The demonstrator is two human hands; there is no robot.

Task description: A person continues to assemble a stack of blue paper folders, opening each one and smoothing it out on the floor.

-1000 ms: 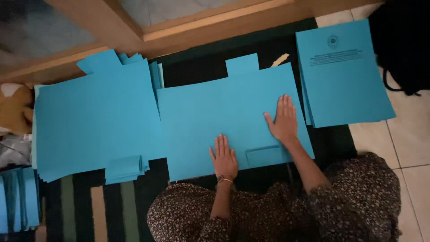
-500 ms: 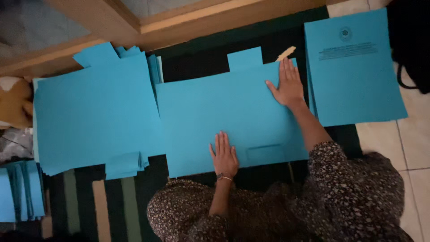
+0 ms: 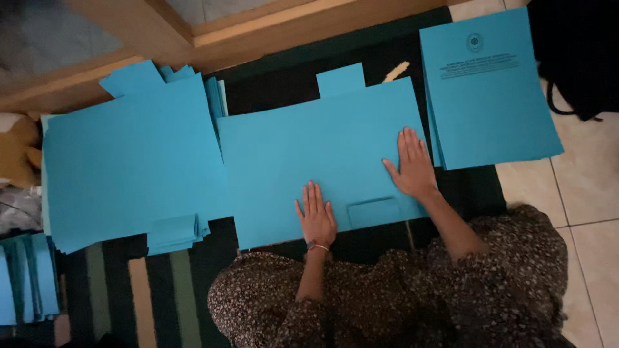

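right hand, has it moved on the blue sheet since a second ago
Yes. The right hand slid up the blue sheet toward its top right corner, then back down toward the small flap.

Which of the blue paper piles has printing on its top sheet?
The stack at far right, beside the right hand. Its top sheet carries an emblem and text lines; the sheet under both hands and the left pile are blank.

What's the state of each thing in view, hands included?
Left hand: open, flat on the unfolded blue folder sheet.
Right hand: open, flat on the same sheet, near its right edge.
Unfolded blue folder sheet: lying flat on the striped rug.
Left blue stack: piled unfolded.
Printed blue folders: folded shut, stacked.
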